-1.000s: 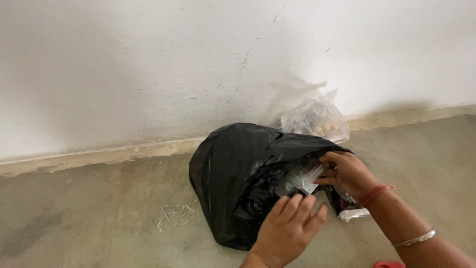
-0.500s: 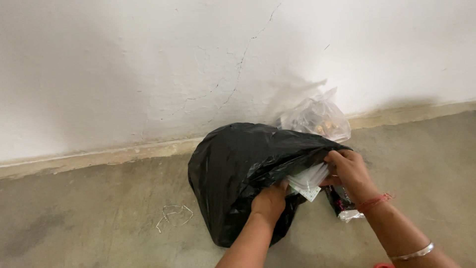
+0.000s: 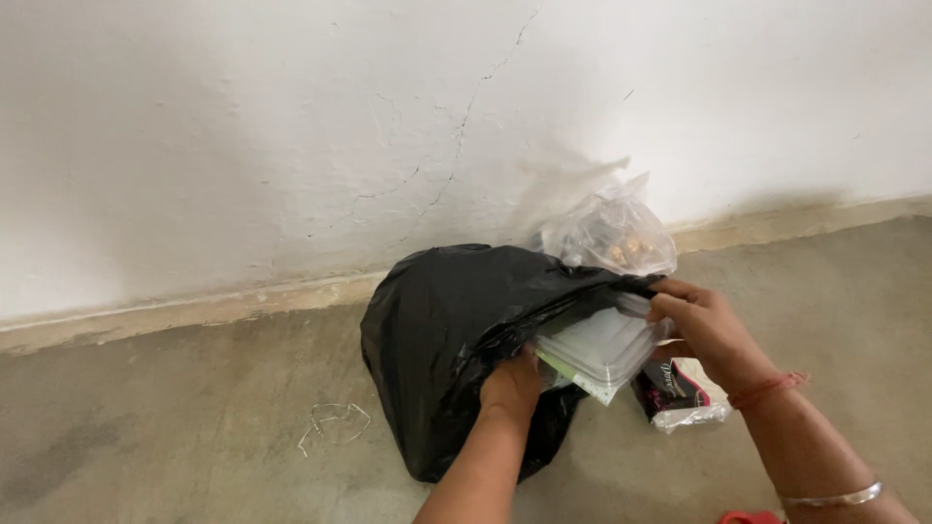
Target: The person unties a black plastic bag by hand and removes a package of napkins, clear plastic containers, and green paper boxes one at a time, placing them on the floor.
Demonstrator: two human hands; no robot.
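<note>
A black plastic bag [image 3: 447, 330] lies on the concrete floor against a white wall. My left hand [image 3: 512, 386] reaches into the bag's mouth, its fingers hidden inside. My right hand [image 3: 701, 325] holds the upper edge of the bag's opening, touching a stack of clear plastic containers [image 3: 597, 349] that sticks out of the bag. A clear plastic bag [image 3: 607, 233] with brownish bits inside sits behind the black one.
A dark and silver snack wrapper [image 3: 680, 393] lies on the floor under my right wrist. A thin loop of clear plastic [image 3: 335, 422] rests left of the bag. A red object [image 3: 748, 517] peeks in at the bottom edge. The wall has a long crack.
My left hand went from resting flat on the outside of the bag to reaching into its mouth. The clear containers have come further out of the opening.
</note>
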